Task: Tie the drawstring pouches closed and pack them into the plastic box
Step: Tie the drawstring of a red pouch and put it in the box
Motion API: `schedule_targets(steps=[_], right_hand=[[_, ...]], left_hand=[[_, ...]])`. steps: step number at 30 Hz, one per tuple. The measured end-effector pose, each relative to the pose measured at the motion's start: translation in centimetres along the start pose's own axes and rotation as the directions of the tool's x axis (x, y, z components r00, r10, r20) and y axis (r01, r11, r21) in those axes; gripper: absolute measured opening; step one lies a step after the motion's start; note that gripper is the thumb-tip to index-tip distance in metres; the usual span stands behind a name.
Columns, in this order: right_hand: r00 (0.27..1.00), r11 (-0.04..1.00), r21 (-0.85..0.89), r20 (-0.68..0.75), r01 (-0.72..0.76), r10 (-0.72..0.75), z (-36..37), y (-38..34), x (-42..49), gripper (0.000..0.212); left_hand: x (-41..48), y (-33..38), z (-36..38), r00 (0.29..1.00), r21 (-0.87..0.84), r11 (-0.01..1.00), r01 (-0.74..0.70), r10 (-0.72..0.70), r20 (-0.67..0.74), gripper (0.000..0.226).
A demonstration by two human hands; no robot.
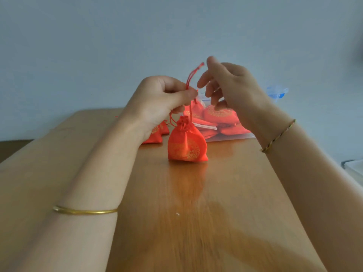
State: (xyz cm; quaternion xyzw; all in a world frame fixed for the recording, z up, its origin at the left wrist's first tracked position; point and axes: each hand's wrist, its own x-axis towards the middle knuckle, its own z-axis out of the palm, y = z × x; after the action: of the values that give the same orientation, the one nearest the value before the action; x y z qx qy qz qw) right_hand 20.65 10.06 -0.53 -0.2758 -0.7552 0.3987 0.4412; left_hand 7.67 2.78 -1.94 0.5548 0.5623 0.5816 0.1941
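- A red drawstring pouch [186, 144] stands upright on the wooden table [196, 203], its neck gathered. It sits directly below both raised hands.
- The left hand [163, 99] pinches the red drawstring [191, 75] between thumb and fingers just above the pouch. The cord runs straight up from the neck, through that pinch, to a free end overhead.
- The right hand [231, 85] hovers just beside that free end with its fingers loosely spread, and it plainly grips nothing. Blur hides whether a fingertip brushes the cord.
- The cord's long axis is near vertical, and its loose tail lies closer to the right hand, which looks best placed to take it for the knot.
- The clear plastic box [275, 93] sits behind the pouch towards the right, already holding packed pouches [220, 114]. More pouches [155, 135] wait near the left wrist.
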Motion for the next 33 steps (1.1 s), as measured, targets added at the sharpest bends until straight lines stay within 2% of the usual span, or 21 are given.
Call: schedule_targets(steps=[3, 6, 11, 13, 15, 17, 19, 20, 22, 23, 26, 28, 30, 33], right_hand=[[0.980, 0.988, -0.041, 0.127, -0.151, 0.155, 0.4, 1.0, -0.1, 0.040], [0.952, 0.980, 0.048, 0.253, -0.191, 0.173, 1.0, 1.3, -0.5, 0.033], [0.968, 0.974, 0.139, 0.201, -0.179, 0.149, 0.8, 1.1, -0.1, 0.033], [0.952, 0.959, 0.191, 0.262, -0.210, 0.156, 0.3, 0.7, -0.1, 0.032], [0.911, 0.965, 0.143, 0.385, -0.219, 0.150, -0.2, 0.6, -0.3, 0.030], [0.868, 0.982, -0.020, 0.465, -0.188, 0.176, -0.5, 0.6, -0.6, 0.030], [0.885, 0.978, -0.142, 0.420, -0.155, 0.201, -0.5, 0.8, -0.5, 0.030], [0.917, 0.979, -0.141, 0.352, -0.147, 0.189, -0.3, 1.0, -0.3, 0.028], [0.972, 0.991, -0.056, 0.192, -0.125, 0.133, 0.2, 1.5, 0.1, 0.025], [0.980, 0.993, 0.009, 0.161, -0.117, 0.114, 0.5, 1.7, 0.3, 0.025], [0.953, 0.955, 0.241, 0.285, -0.173, 0.101, 1.7, 2.3, 0.3, 0.022], [0.929, 0.932, 0.283, 0.351, -0.227, 0.120, 2.2, 2.6, 0.1, 0.019], [0.908, 0.906, 0.320, 0.394, -0.278, 0.140, 2.3, 2.9, 0.0, 0.019], [0.869, 0.866, 0.365, 0.474, -0.342, 0.143, 2.0, 3.4, 0.2, 0.019]], left_hand=[[0.0, 0.0, -0.2, 0.999, -0.077, 0.997, 0.005, -0.002, 0.033, 0.011], [-0.1, 0.2, -0.2, 0.998, -0.144, 0.989, 0.019, -0.011, 0.056, 0.015], [-0.1, 0.3, -0.4, 0.998, -0.209, 0.977, 0.046, -0.038, 0.042, 0.014], [-0.1, 0.2, -0.4, 0.998, -0.231, 0.971, 0.064, -0.061, 0.021, 0.014], [-0.1, 0.1, -0.3, 0.997, -0.253, 0.964, 0.078, -0.081, -0.002, 0.013], [0.0, 0.1, -0.3, 0.997, -0.251, 0.966, 0.069, -0.076, -0.017, 0.012], [-0.1, 0.2, -0.5, 0.999, -0.209, 0.977, 0.052, -0.054, -0.004, 0.014], [-0.1, 0.3, -0.6, 0.999, -0.182, 0.982, 0.042, -0.040, 0.013, 0.015], [-0.3, 0.4, -0.7, 0.998, -0.131, 0.991, -0.004, 0.013, 0.067, 0.019], [-0.4, 0.5, -0.8, 0.994, -0.095, 0.994, -0.048, 0.057, 0.098, 0.021], [-0.2, 0.3, -0.7, 0.965, 0.166, 0.954, -0.249, 0.230, 0.126, 0.027], [0.1, -0.1, -0.7, 0.940, 0.351, 0.873, -0.339, 0.326, 0.096, 0.027], [0.2, -0.5, -0.6, 0.921, 0.427, 0.827, -0.366, 0.387, 0.040, 0.026], [0.2, -0.8, -0.6, 0.893, 0.453, 0.804, -0.385, 0.448, -0.037, 0.028]])
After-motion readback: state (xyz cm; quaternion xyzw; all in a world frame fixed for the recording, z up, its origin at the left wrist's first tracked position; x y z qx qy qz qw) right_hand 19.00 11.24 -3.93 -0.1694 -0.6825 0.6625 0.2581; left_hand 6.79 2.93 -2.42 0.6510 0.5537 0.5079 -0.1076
